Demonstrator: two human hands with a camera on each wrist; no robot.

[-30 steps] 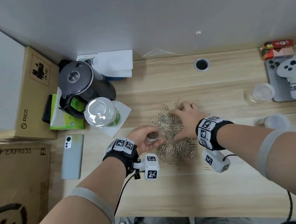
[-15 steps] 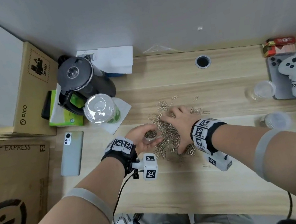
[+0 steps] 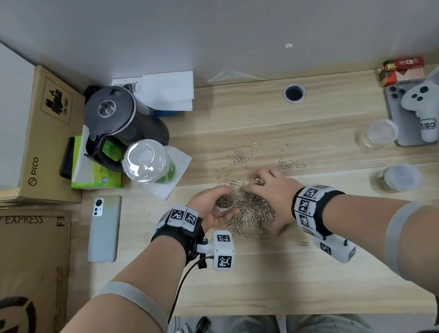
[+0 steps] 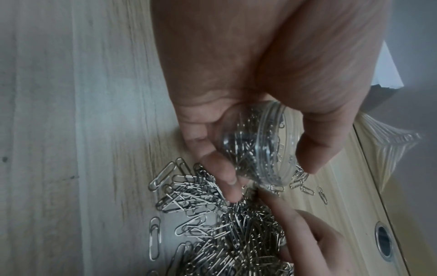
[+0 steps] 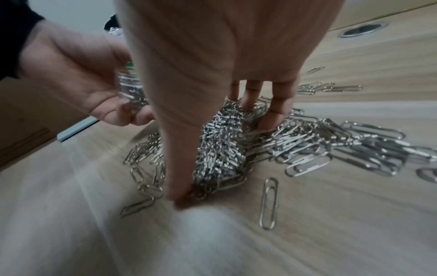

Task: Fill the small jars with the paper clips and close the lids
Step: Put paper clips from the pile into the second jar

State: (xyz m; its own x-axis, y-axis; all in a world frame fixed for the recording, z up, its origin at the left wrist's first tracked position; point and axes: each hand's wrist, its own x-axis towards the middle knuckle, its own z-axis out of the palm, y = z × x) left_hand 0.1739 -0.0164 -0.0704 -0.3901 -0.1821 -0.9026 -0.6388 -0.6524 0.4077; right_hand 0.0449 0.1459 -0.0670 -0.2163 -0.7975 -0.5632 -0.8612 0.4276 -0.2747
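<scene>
Clips [image 3: 253, 209] lie more bunched than a second ago, drawn nearer the table [image 3: 258, 280] edge. Right hand [image 3: 271, 195] arches over the heap, thumb and fingers [image 5: 279, 104] curled round a clump, seemingly gathering it. Left hand [image 3: 210, 207] grips the jar [image 4: 260, 143], tilted and partly filled, just beside the heap; its mouth faces the clips.

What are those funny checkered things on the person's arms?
Both wrists wear black straps with white blocks printed in black square codes: left wrist band, right wrist band. A white camera with a black cable hangs under each. Pale grey bands circle both bare forearms.
</scene>
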